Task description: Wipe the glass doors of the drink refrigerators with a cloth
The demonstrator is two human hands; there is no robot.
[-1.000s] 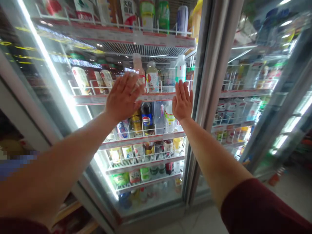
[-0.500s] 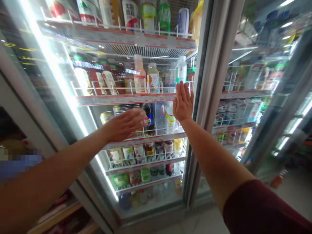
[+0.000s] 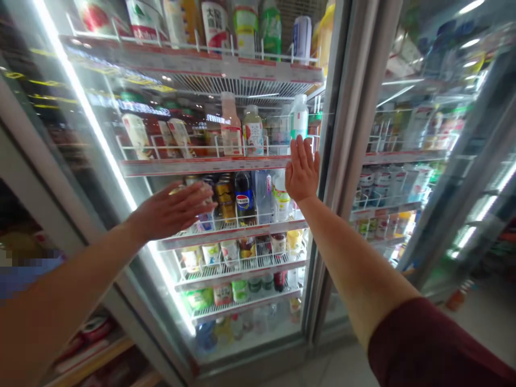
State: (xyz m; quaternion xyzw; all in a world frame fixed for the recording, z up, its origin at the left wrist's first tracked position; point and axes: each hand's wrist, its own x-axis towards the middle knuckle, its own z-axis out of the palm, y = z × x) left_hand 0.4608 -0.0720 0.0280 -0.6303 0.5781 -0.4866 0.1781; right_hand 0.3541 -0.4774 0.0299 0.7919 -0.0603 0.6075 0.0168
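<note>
My right hand (image 3: 302, 169) has its palm to the glass door (image 3: 278, 330) of a drinks fridge, fingers stretched upward. Just beyond its fingertips, behind the glass, stands a white and green bottle (image 3: 299, 119). My left hand (image 3: 177, 209) is in front of the same door, further left and lower, with fingers extended toward the right. I cannot tell whether it touches the glass; a pale patch at its fingertips is unclear. To the right of those fingertips are gold cans (image 3: 226, 200) and a dark cola bottle with a blue label (image 3: 243, 196).
Wire shelves (image 3: 226, 165) hold several rows of bottles and cans. A bright light strip (image 3: 86, 118) runs down the left side. A metal door frame (image 3: 350, 134) separates this fridge from another at right. An orange bottle (image 3: 458, 296) is near the floor at right.
My left hand has moved left across the front of the door, uncovering the gold cans and more of the cola bottle. My right hand has stayed in place.
</note>
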